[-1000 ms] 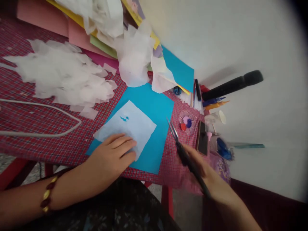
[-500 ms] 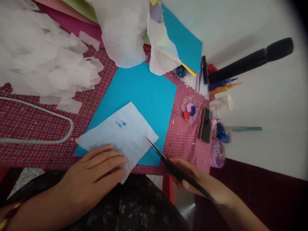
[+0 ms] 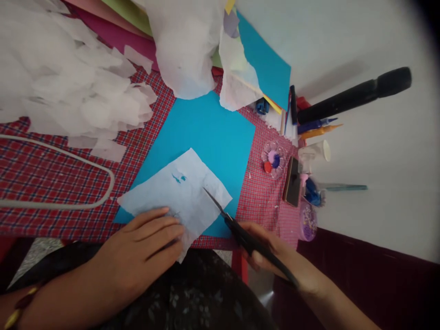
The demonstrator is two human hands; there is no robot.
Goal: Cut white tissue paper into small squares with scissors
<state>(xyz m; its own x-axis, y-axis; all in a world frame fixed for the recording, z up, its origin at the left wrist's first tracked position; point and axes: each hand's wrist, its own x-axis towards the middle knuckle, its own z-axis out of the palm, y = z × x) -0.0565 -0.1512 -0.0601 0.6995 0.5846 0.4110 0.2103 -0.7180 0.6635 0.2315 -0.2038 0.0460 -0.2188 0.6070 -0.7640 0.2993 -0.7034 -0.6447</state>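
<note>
A thin white paper with small torn holes lies on a blue sheet. My left hand rests on the lower left of the white paper, palm down, fingers stretched out and slightly apart; its thumb is hidden. Black scissors are gripped in my right hand, to the right of the paper. Their blades look nearly closed and point up and left, with the tip over the paper's right part. Whether the tip touches the paper is not clear.
Many white paper pieces are heaped at the left, above a white looped rod. A paint palette, a phone and cups stand along the right wall. Coloured sheets lie at the back.
The scissors have moved slightly left over the white paper and their blades look closer together. The view has shifted a little. My left hand stays on the paper.
</note>
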